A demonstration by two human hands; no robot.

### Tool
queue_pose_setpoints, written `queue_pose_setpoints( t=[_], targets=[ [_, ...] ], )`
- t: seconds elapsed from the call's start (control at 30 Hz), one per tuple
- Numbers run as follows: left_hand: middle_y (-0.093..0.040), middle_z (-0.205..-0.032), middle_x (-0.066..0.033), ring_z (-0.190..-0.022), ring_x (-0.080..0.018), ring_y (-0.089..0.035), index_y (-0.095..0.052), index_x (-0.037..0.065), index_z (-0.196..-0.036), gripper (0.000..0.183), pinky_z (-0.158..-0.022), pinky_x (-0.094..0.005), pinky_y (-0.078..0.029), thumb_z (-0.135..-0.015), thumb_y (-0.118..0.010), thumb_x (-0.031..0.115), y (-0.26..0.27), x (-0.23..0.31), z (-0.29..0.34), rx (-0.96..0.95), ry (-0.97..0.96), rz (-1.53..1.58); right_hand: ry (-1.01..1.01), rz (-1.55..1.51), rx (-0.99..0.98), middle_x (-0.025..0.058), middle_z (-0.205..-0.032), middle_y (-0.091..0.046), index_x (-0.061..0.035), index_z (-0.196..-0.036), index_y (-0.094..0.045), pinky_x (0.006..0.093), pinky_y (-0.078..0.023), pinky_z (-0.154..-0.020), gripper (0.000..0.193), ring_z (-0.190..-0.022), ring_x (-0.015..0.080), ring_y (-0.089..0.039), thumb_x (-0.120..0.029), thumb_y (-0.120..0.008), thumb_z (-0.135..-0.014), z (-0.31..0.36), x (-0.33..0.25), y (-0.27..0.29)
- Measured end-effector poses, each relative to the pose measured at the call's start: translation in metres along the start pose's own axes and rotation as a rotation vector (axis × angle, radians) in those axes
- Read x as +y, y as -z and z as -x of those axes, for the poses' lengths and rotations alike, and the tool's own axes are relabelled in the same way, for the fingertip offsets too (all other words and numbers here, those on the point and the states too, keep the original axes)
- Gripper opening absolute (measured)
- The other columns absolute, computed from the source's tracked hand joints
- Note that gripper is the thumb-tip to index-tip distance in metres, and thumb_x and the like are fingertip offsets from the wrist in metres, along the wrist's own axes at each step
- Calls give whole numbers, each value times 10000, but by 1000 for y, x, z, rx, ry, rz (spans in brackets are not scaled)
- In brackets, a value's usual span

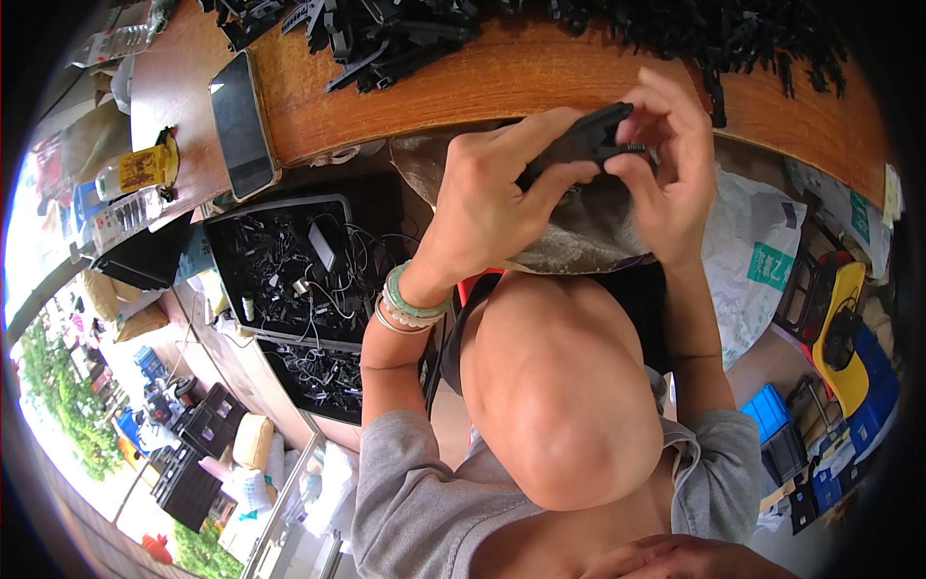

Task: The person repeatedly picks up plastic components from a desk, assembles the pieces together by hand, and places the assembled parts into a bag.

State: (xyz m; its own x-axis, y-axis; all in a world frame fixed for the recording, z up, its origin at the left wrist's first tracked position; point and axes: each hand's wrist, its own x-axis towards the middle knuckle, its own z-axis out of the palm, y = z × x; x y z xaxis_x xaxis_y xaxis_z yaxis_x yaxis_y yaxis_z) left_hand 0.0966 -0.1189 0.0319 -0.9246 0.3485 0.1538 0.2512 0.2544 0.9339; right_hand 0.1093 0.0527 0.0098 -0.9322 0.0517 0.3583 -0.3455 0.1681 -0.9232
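Rounded bare skin (559, 415) of the person looms closest, right of six o'clock, and which body part it is I can't tell; grey sleeves (400, 473) flank it. Up past it, the action's at one o'clock: a black clip (590, 137) with a small coiled spring (633, 149), held up just beyond the near edge of the wooden table (540, 68). Left hand (492, 198) at twelve, a pale green bangle (410, 304) round its wrist, thumb and forefinger pinching the clip's body! Right hand (675, 159) at two, fingers curled and apart, thumb just beside the spring; they're slightly blurred, so whether they grip I can't tell. Black parts (367, 39) crowd the tabletop at eleven, another dark heap (675, 24) at one. Phone (243, 125) lying at ten. Over at nine, a black tray (280, 208) full of dark pieces and pale cables (333, 289); at three, a whitish plastic bag (748, 241) with green print.
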Motion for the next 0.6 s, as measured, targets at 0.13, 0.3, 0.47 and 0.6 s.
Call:
queue_pose_setpoints(
  t=[0.13,0.3,0.47,0.6],
  targets=[
    [-655,-821,-200,-677,-347,-634,-631,-39,-1022,306,-603,-348,-504,-741,-726,34,1,-1,1,-16,-78,-35,79,57,-140,69,-952,-654,-4,-1071,-634,220,-413,-588,325,-715,129,-590,-22,-719,-758,-3,4,10],
    [-654,-809,-195,-679,-349,-633,-633,-34,-1012,291,-602,-353,-504,-741,-721,26,1,-3,0,-5,-103,-52,10,35,-56,68,-903,-659,-10,-1001,-668,218,-412,-585,270,-698,118,-570,3,-725,-737,0,-2,5],
    [-704,-810,-146,-715,-194,-700,-673,-36,-1005,280,-662,-273,-534,-738,-726,28,4,-1,-3,-28,-123,-110,21,64,-25,57,-831,-651,-2,-954,-681,218,-411,-582,236,-675,105,-551,21,-730,-724,2,-1,4],
    [-708,-849,-130,-766,-180,-696,-667,-21,-1039,294,-703,-275,-534,-754,-719,29,5,-3,-1,-84,14,-32,-22,36,-21,49,-804,-641,-2,-960,-685,221,-407,-574,242,-659,103,-533,21,-732,-725,3,-1,4]
  ],
)
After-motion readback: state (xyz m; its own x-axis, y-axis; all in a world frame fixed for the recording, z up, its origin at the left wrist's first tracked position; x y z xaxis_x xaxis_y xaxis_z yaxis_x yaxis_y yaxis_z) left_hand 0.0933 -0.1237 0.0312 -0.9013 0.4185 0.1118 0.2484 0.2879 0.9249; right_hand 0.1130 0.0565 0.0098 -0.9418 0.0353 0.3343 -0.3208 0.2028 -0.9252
